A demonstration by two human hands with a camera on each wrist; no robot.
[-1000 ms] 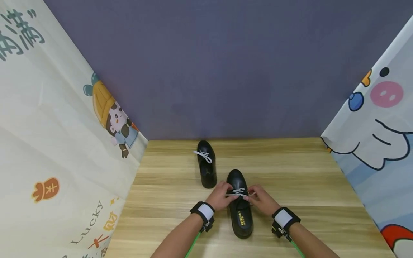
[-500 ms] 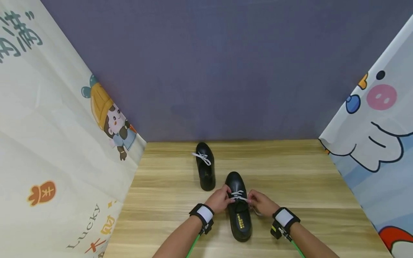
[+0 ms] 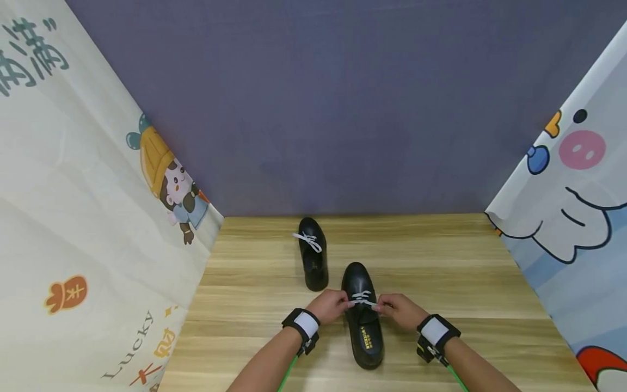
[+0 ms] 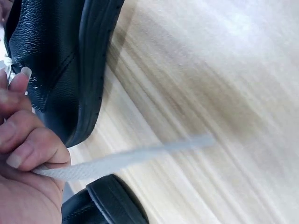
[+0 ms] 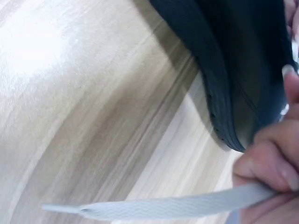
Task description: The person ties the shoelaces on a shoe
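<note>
Left hand (image 3: 326, 306) and right hand (image 3: 401, 311), both curled, grip the white shoelace (image 4: 103, 166)

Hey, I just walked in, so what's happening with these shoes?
A person is handling the white lace of the nearer black shoe. The left hand and right hand each grip one side of it, with a loose end trailing from each. No finished bow shows there. The other black shoe stands farther off, untouched.

The nearer black shoe (image 3: 359, 280) has unreadable gold lettering (image 3: 366, 337) inside. Left of it, a white sheet (image 3: 93, 218) reads "Lucky" (image 3: 128, 344) and "满" (image 3: 43, 48).
</note>
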